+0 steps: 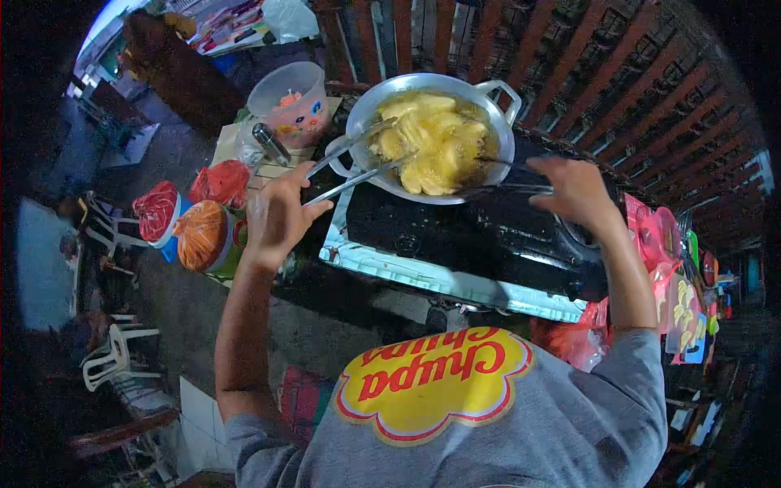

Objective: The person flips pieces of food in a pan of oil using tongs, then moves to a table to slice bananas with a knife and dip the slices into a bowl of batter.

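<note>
A large metal pan (355,111) holds yellow pieces of food (427,146) in bubbling liquid. My left hand (281,213), left of the pan, is closed around metal tongs (351,189), whose two arms are spread and reach over the food. On the pan's right, my right hand (573,191) grips a thin dark utensil (508,189). Motion blurs that utensil, and its far end lies at the pan's right edge among the food. Beneath the pan is a black stove top (455,232) with a pale blue front edge.
Left of the pan stand a translucent tub (305,118), a dark-capped bottle (270,144) and containers covered with red (156,207) and orange (202,234) plastic. Wooden slats (602,89) rise behind. Pink plastic bags (651,228) and a tray with pale pieces (682,313) are at the right.
</note>
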A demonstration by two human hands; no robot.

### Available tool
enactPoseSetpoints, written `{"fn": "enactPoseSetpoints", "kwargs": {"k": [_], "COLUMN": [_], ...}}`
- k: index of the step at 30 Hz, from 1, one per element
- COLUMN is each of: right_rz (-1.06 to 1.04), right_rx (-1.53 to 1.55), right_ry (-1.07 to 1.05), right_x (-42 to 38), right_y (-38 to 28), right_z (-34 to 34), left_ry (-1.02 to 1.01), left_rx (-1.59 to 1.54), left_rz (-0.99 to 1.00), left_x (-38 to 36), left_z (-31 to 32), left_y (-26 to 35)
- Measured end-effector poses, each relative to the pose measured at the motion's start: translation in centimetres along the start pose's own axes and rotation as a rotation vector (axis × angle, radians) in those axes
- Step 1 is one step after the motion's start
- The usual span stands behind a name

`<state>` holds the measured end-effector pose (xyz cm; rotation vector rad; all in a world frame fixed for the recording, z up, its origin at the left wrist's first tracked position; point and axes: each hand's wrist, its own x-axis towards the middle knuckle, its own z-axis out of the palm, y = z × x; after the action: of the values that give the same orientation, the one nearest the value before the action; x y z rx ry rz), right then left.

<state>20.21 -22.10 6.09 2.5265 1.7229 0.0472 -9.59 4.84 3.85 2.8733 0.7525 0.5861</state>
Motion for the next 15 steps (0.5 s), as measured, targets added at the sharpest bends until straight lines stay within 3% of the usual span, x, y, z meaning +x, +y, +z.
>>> {"fn": "enactPoseSetpoints", "kwargs": {"k": [4, 6, 11, 15], "right_rz": [0.033, -0.091, -0.152, -0.143], "right_rx": [-0.119, -0.156, -0.119, -0.127], "right_ry": [0.008, 0.032, 0.052, 0.124], "right_x": [0.8, 1.6, 4.4, 4.7], "right_y": [0.9, 0.7, -1.1, -1.8], "right_z": [-0.5, 0.0, 3.9, 6.0], "left_ry": [-0.045, -0.066, -0.225, -0.129], "left_rx": [-0.031, -0.047, 0.028, 0.016], "left_rz": [-0.022, -0.021, -0.087, 0.017], "left_x": [-0.7, -0.9, -0.9, -1.6], "left_z": [-0.6, -0.6, -0.3, 0.7], "left_y": [0.1, 0.2, 1.2, 0.6]}}
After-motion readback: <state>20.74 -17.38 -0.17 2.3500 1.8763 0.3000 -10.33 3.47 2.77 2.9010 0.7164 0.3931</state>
